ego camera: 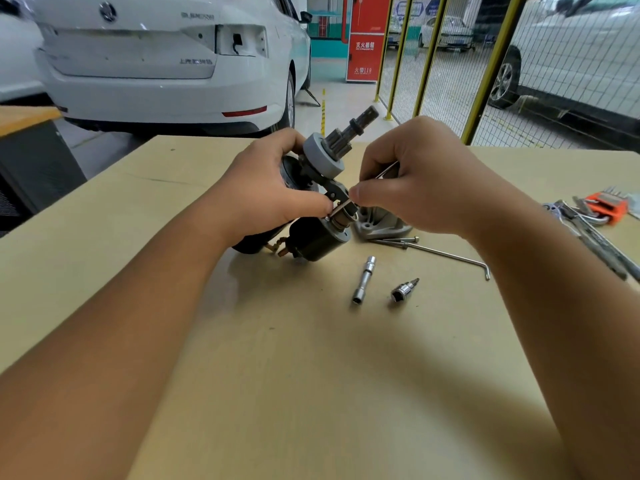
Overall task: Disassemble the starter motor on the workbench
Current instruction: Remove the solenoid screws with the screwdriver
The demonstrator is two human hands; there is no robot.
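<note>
The workbench (pixel 311 375) fills the lower view, a tan board under both forearms. Above its far middle the starter motor (pixel 322 202) is held tilted, its pinion shaft pointing up and away, its dark solenoid end low and resting on or just over the board. The left hand (pixel 266 192) wraps the motor body from the left, fingers curled round it and the thumb pressed near the fork lever at the middle. The right hand (pixel 419 178) sits just right of the motor, thumb and forefinger pinching a thin metal piece (pixel 341 206) whose tip reaches in to the lever; what that piece is cannot be made out. The motor's main barrel is mostly hidden behind the left hand. Just below the right hand lies the grey end housing (pixel 381 225), partly covered by it. Nearer the viewer lie a long bent rod (pixel 446 255), an extension bar (pixel 363 279) and a small bit socket (pixel 403 289).
</note>
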